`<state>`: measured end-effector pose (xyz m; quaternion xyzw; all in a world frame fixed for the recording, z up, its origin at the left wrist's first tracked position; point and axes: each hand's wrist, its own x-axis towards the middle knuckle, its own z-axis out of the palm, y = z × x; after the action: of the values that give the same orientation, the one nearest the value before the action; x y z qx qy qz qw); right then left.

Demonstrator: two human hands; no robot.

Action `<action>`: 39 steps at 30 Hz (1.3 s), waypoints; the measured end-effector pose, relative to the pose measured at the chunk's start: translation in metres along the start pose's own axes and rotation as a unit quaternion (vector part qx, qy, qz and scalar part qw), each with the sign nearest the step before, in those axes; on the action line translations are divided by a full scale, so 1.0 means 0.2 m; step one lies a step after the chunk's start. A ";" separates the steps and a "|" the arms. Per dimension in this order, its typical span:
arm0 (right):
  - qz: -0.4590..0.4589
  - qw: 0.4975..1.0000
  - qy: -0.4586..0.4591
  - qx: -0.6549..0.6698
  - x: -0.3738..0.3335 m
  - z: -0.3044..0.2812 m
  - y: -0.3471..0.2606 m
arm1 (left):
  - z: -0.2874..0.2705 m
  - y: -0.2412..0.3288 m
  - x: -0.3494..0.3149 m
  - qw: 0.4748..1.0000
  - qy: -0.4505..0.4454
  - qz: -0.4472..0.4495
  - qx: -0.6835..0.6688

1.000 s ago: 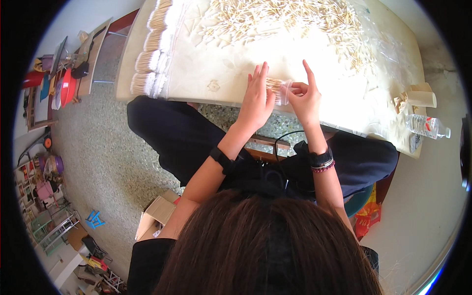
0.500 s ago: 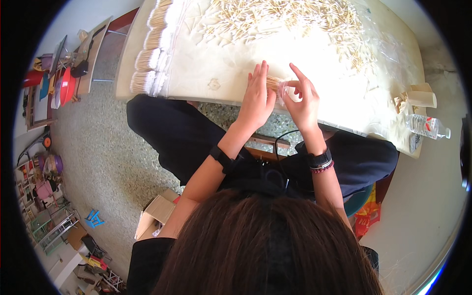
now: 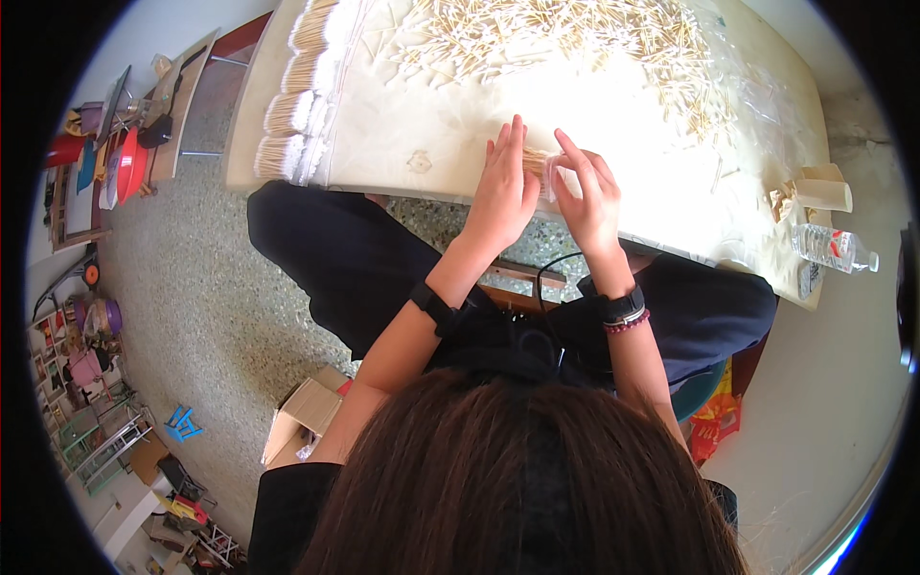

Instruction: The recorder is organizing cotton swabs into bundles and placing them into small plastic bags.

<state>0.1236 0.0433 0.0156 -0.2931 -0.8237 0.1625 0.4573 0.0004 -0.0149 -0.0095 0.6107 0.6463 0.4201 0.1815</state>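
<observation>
A small bundle of cotton swabs (image 3: 536, 161) lies between my two hands at the table's front edge, its wooden sticks to the left and a pale, pinkish-white end to the right. My left hand (image 3: 501, 190) rests its outstretched fingers along the left side of the bundle, palm facing it. On the other side, my right hand (image 3: 588, 195) has its index finger stretched out and its thumb apart, touching the pale end. Its other fingers are partly hidden. Whether that end is wrapped in clear film cannot be made out in the glare.
Loose cotton swabs (image 3: 565, 38) are spread over the far table. Stacked swab bundles (image 3: 280, 156) line its left side. A clear plastic bottle (image 3: 829, 246) and a brown paper piece (image 3: 822, 187) lie at the right. An opened cardboard box (image 3: 305, 412) stands on the floor.
My right hand has shifted slightly, its index finger moving a little left and its curled fingers straightening against the pale end. The left hand stays nearly in place.
</observation>
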 end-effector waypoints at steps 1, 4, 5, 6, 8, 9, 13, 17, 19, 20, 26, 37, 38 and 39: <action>0.000 1.000 0.000 0.000 0.00 0.00 0.00 | 0.00 0.00 0.00 1.000 0.000 0.000 0.000; 0.027 0.999 -0.009 0.021 -0.01 0.00 -0.01 | 0.00 0.00 0.00 1.000 0.000 -0.001 0.003; 0.019 1.000 -0.006 0.020 -0.01 0.00 -0.01 | 0.00 0.00 0.00 1.000 0.001 0.001 0.005; 0.011 1.000 -0.002 0.020 -0.01 0.01 -0.01 | 0.00 0.00 0.00 1.000 0.002 0.004 0.006; 0.001 1.000 0.002 0.008 -0.01 0.01 0.00 | 0.00 0.00 0.00 1.000 0.000 0.002 0.004; -0.009 1.000 0.005 -0.004 -0.01 0.01 0.00 | 0.00 0.00 0.00 1.000 -0.003 0.001 0.002; 0.057 0.998 -0.002 -0.004 -0.02 0.03 -0.01 | 0.01 0.01 -0.01 1.000 -0.006 0.002 0.006; 0.166 0.986 -0.007 0.019 -0.02 0.04 -0.02 | 0.00 0.00 -0.01 1.000 -0.005 0.008 0.016; 0.183 0.983 -0.014 0.004 -0.02 0.04 -0.01 | 0.00 0.00 0.00 1.000 -0.004 0.010 0.018; 0.220 0.975 -0.016 0.029 -0.02 0.04 -0.01 | 0.01 0.00 0.00 1.000 -0.003 0.012 0.017; 0.340 0.934 -0.036 0.102 0.02 0.02 -0.01 | 0.01 0.00 0.00 1.000 -0.001 0.020 0.021; 0.199 0.974 -0.097 0.056 -0.01 -0.06 0.00 | 0.00 0.00 -0.01 0.999 0.004 0.033 0.042; 0.206 0.971 -0.104 0.063 -0.01 -0.07 0.00 | 0.00 0.00 -0.01 0.999 0.003 0.033 0.044; 0.214 0.968 -0.111 0.071 -0.01 -0.07 0.00 | 0.00 0.00 -0.01 0.998 0.002 0.032 0.046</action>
<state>0.1358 0.0418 0.0225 -0.4094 -0.7739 0.3459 0.3374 0.0017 -0.0159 -0.0100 0.6384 0.6450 0.3966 0.1385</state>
